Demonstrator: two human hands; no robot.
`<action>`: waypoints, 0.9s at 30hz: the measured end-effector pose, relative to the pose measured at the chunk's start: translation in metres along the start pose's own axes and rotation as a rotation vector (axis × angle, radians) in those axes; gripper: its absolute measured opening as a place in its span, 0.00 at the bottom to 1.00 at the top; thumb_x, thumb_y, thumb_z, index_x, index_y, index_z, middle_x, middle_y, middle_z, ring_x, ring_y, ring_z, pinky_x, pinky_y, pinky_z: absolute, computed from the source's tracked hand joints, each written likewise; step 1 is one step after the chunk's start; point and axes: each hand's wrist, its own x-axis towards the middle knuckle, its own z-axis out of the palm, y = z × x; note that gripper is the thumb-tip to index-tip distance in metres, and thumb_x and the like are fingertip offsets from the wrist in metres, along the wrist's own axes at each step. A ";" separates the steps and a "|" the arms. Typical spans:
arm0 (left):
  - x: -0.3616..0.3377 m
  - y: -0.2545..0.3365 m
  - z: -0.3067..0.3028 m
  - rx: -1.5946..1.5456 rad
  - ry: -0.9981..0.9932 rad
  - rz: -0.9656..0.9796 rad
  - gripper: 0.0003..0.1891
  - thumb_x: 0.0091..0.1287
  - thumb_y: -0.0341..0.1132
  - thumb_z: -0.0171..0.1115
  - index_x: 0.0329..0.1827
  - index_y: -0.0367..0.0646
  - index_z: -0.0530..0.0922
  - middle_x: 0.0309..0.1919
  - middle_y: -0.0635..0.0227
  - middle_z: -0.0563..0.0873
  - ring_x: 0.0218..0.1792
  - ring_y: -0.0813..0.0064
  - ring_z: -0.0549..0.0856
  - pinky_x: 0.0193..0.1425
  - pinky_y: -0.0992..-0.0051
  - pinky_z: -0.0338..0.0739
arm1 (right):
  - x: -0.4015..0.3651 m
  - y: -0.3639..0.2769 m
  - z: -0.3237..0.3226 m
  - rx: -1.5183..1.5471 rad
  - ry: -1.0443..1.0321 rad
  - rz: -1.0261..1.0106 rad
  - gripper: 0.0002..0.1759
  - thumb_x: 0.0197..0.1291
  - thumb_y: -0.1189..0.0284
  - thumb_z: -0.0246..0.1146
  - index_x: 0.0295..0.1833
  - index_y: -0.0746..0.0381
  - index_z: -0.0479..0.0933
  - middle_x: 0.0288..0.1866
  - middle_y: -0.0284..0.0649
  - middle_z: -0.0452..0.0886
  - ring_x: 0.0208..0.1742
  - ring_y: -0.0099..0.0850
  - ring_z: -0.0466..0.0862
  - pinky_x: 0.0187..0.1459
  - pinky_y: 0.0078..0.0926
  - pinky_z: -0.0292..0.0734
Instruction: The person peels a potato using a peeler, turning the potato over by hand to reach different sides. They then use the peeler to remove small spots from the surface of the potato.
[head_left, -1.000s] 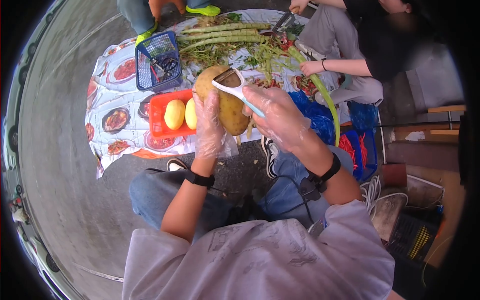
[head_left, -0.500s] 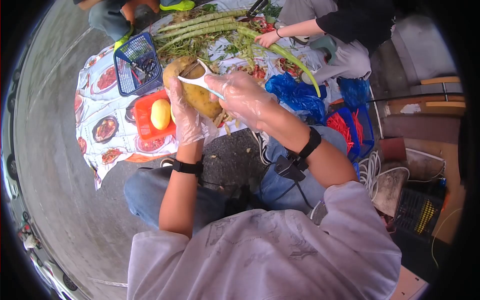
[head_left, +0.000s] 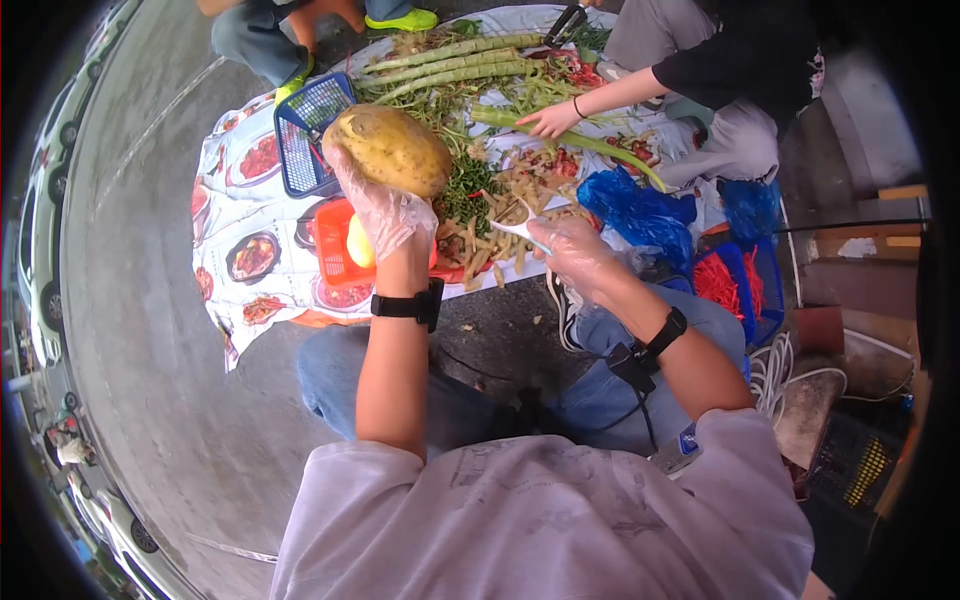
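A large brown-skinned potato [head_left: 393, 150] rests in my left hand [head_left: 375, 208], which wears a clear plastic glove and is closed round its underside. My right hand [head_left: 577, 252], gloved likewise, grips a white Y-shaped peeler [head_left: 516, 229]. The peeler is apart from the potato, to its lower right, above scattered peelings [head_left: 470, 250]. Just below my left hand is a red-orange basket [head_left: 328, 238] with a yellow peeled potato [head_left: 360, 243] in it, partly hidden by my wrist.
A blue basket [head_left: 315, 120] stands behind on the printed sheet [head_left: 225, 215]. Long green stalks [head_left: 450, 68] and leaves lie at the back. A co-worker's hand [head_left: 553, 120] touches one stalk. Blue plastic bags [head_left: 635, 210] and a blue basket of red strips [head_left: 765, 290] are right.
My right hand has drawn the peeler off the potato, to the right and down. My left hand still holds the potato, now more in view. The whole scene has shifted rightward.
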 end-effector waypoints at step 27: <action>-0.052 0.018 -0.001 0.060 -0.125 -0.150 0.36 0.75 0.63 0.59 0.77 0.50 0.67 0.70 0.65 0.78 0.69 0.62 0.80 0.73 0.56 0.76 | 0.011 -0.043 0.021 0.430 0.440 -0.361 0.13 0.66 0.70 0.72 0.50 0.65 0.81 0.30 0.29 0.79 0.28 0.20 0.73 0.31 0.24 0.68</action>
